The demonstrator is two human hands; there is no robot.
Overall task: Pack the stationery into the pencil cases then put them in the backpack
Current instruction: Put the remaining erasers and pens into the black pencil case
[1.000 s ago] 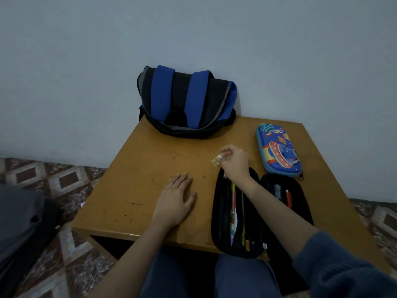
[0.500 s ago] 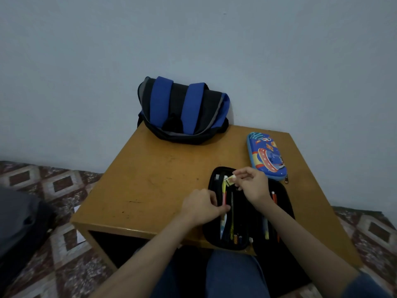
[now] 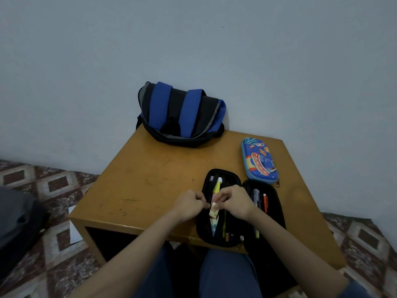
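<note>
Both forearms reach forward from the near edge, bare to the wrists, and the hands meet over the left half of a black fabric pencil case (image 3: 223, 237) that lies unzipped and spread flat at the near right of a brown wooden table (image 3: 150, 179), its near end overhanging the edge above the person's lap. The right hand (image 3: 235, 203) is knuckles-up, fingers bent down, pinching a small pale rectangular piece (image 3: 213, 210) with a pinkish print just above that half's pocket. The left hand (image 3: 189, 206) sits close beside it, fingers curled in at the case's left rim; whether they pinch the rim or the piece cannot be told. A yellow highlighter (image 3: 218, 186) lies in the left half beyond the hands, and an orange pen (image 3: 265, 202) among others in the right half. A blue hard-shell pencil case (image 3: 258, 160) with a cartoon print lies zipped up just beyond, to the right. A black and blue backpack (image 3: 180, 115) leans on the pale wall (image 3: 193, 39) at the table's far edge.
</note>
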